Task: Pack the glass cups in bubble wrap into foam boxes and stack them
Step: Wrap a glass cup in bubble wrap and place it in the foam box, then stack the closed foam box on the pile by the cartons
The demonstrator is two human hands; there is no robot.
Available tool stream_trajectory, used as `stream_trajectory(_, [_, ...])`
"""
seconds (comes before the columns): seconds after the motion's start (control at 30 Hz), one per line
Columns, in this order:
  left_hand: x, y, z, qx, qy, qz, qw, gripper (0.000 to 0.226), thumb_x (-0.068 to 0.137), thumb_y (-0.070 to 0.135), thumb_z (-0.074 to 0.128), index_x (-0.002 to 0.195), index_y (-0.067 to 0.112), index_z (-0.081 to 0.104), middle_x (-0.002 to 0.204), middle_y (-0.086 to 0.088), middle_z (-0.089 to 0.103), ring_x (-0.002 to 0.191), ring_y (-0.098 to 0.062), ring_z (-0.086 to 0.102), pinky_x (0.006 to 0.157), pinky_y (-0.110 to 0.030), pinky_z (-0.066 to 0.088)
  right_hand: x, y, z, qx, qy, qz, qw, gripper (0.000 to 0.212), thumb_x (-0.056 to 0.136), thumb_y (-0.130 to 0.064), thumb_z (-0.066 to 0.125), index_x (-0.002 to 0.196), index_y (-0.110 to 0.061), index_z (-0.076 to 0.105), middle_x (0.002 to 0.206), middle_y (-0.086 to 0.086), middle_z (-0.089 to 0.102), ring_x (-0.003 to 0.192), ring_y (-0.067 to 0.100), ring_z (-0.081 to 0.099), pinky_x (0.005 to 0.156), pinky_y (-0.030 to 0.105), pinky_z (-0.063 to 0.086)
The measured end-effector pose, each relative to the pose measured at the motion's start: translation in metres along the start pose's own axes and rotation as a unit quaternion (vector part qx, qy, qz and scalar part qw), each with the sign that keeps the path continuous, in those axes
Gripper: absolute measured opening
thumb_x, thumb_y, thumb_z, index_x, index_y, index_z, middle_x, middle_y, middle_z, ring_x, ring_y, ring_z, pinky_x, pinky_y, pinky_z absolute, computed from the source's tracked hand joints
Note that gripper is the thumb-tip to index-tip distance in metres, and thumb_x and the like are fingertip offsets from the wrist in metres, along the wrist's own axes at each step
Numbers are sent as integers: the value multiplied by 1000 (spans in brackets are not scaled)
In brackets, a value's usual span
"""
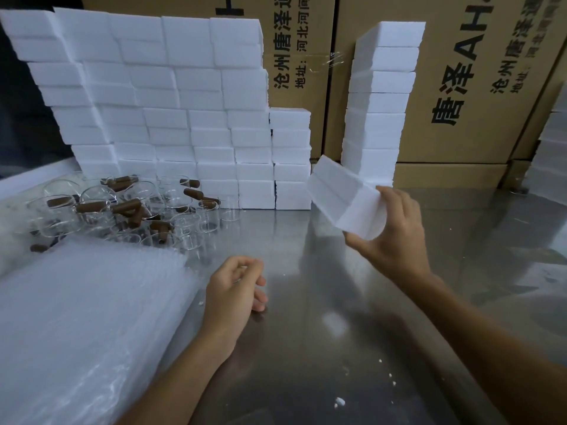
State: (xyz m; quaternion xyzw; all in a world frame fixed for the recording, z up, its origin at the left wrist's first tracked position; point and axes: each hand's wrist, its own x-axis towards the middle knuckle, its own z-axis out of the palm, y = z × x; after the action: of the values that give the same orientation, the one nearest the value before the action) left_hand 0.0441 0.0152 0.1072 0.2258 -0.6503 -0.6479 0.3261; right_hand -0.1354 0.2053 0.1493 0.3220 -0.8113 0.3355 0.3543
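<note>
My right hand [395,228] grips a white foam box [340,196], tilted in the air above the steel table just in front of a tall column of foam boxes [380,102]. My left hand [236,286] rests loosely curled on the table and holds nothing, beside a thick pile of bubble wrap sheets [82,317]. Several glass cups with brown handles [122,207] lie heaped behind the bubble wrap at the left. A wide wall of stacked foam boxes [171,111] rises behind the cups.
Big cardboard cartons [478,96] with printed characters stand at the back. More foam boxes [552,154] sit at the right edge. Small foam crumbs [339,401] lie on the steel table [306,348] near me.
</note>
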Motion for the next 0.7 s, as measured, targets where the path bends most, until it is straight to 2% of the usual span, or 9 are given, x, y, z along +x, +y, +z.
stream_trajectory(0.07, [-1, 0, 1, 5, 1, 9, 1000, 14, 95, 16, 60, 83, 9, 63, 63, -3, 62, 51, -27, 57, 46, -31, 45, 21, 7, 3, -40, -4, -16, 999, 92, 63, -36, 90, 138, -6, 46, 136, 13, 51, 122, 33, 44, 89, 44, 47])
stream_trajectory(0.13, [-3, 1, 1, 10, 1, 13, 1000, 15, 95, 15, 60, 82, 8, 63, 60, -2, 62, 50, -25, 55, 44, -29, 43, 39, 12, 8, -70, -2, -39, 997, 91, 63, -34, 90, 138, -5, 45, 137, 14, 51, 124, 34, 43, 86, 48, 51])
stream_trajectory(0.23, [-6, 3, 0, 7, -4, 15, 1000, 16, 94, 12, 60, 81, 4, 63, 57, -4, 59, 47, -22, 51, 40, -24, 40, 61, 22, 20, -110, -8, -63, 992, 90, 62, -32, 90, 136, -4, 46, 135, 15, 52, 123, 35, 43, 81, 49, 54])
stream_trajectory(0.37, [-7, 6, 3, -1, -7, 19, 1000, 17, 93, 8, 60, 79, -1, 61, 56, -8, 55, 47, -22, 48, 39, -23, 37, 75, 34, 40, -155, -35, -98, 982, 91, 59, -30, 93, 133, -3, 48, 132, 17, 55, 121, 38, 47, 82, 50, 55])
stream_trajectory(0.57, [-8, 1, 3, 2, -8, 44, 999, 20, 91, 6, 62, 72, 0, 61, 53, -14, 53, 42, -20, 45, 36, -23, 36, 100, 44, 56, -221, -90, -100, 966, 89, 58, -28, 94, 131, -4, 48, 132, 15, 54, 122, 39, 49, 84, 51, 54])
stream_trajectory(0.7, [-5, 0, 5, 15, -14, 69, 997, 21, 91, 4, 62, 70, 1, 59, 52, -22, 52, 38, -18, 44, 37, -22, 35, 122, 46, 66, -284, -121, -101, 946, 84, 65, -35, 88, 132, -9, 44, 134, 12, 51, 122, 35, 49, 100, 48, 41])
